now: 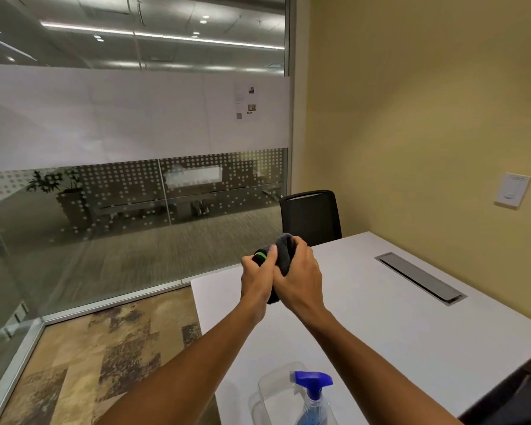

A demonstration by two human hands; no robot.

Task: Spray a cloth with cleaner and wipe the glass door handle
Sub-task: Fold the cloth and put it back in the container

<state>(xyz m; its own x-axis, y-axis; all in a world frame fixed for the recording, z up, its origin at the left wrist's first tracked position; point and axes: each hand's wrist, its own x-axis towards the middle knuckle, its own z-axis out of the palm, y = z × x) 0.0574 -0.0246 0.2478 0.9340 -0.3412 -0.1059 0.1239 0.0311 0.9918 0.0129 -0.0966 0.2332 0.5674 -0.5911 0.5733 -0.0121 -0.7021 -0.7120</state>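
Both hands closed on dark cloth (284, 256) above table (380, 317) – left hand (256, 279), right hand (299, 279). Cloth looked soft, light – easy to bunch in palm. Spray bottle (313, 400) stood near, untouched.

Your arms reach forward, bare, wrists nearly meeting. Your left hand (256, 279) and right hand (301, 279) press together, fingers curled closed around a dark cloth (284, 254).
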